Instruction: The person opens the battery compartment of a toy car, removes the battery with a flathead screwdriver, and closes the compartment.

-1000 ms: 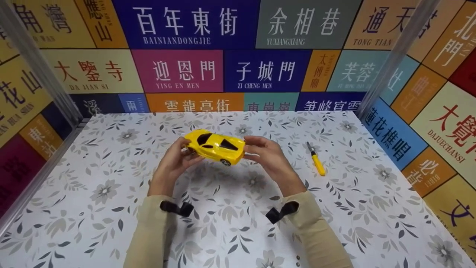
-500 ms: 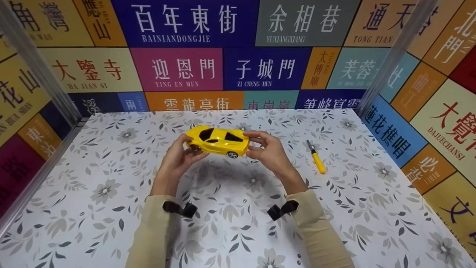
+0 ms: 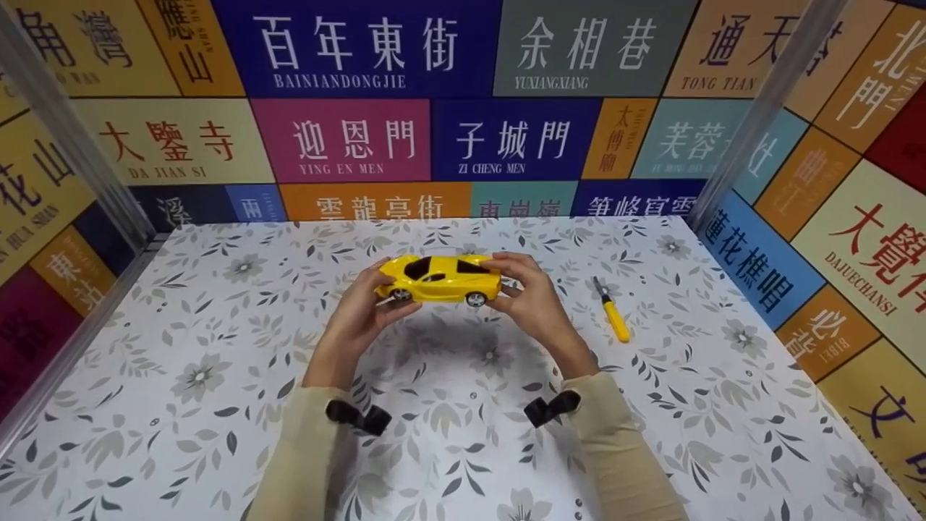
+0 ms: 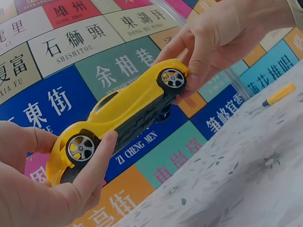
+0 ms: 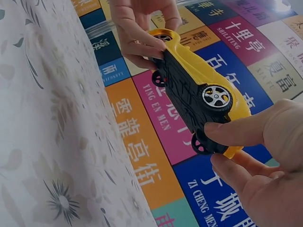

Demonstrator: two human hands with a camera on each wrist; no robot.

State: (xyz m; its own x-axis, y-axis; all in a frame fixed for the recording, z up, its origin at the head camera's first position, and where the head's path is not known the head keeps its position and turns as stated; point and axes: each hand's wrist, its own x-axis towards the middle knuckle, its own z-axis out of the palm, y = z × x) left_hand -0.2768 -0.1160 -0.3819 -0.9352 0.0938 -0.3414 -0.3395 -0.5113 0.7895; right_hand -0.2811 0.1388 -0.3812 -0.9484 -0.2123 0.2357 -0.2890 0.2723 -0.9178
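The left hand (image 3: 359,315) pinches one end of a yellow toy car (image 3: 439,278), held in the air above the floral tablecloth (image 3: 181,376). The right hand (image 3: 532,304) grips the other end, fingers curled round it. Further right, a yellow screwdriver (image 3: 613,314) lies on the cloth, apart from the hands.

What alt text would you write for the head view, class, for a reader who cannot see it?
Two hands, left hand and right hand, hold a yellow toy car by its ends above a floral table. A yellow screwdriver lies to the right.
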